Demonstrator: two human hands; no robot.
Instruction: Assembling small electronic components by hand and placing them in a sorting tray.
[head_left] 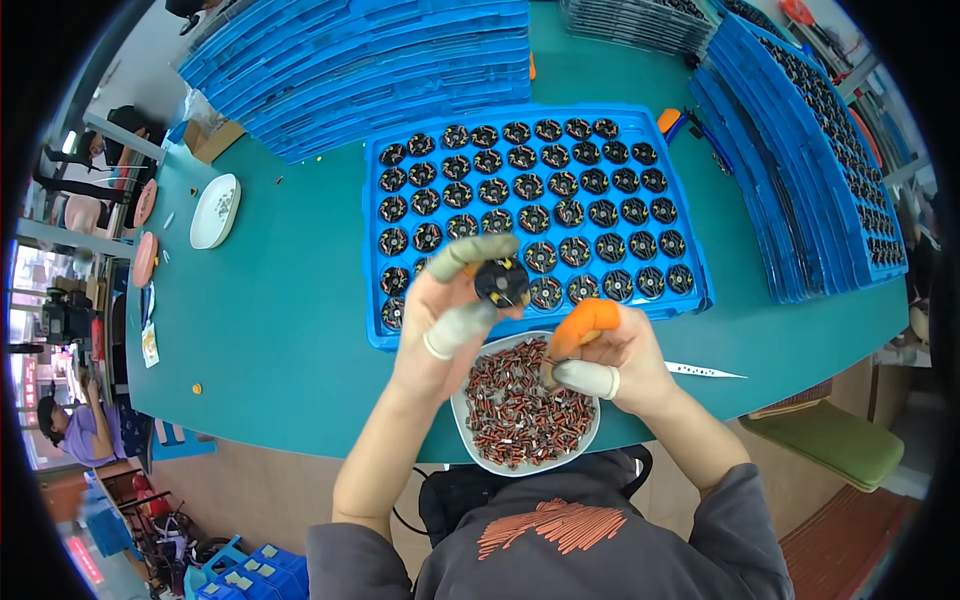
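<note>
My left hand [437,325], with pale covers on its thumb and forefinger, pinches a black round component [502,284] with small yellow bits on it. The component is held up over the near edge of a blue tray [372,220]. Rows of similar round black components [533,218] fill that tray. My right hand [622,352] has an orange cover on one finger and a white one on the thumb. Its fingertips meet above a white bowl [459,412] of small red and dark cylindrical parts [520,425]; what they grip is too small to make out.
Stacked blue trays [370,75] rise at the back left; more filled ones [800,190] stand at the right. A white dish [214,212] sits on the green table [270,330] at left. Pliers with orange and blue handles [690,130] lie behind right. A green chair [830,440] stands right.
</note>
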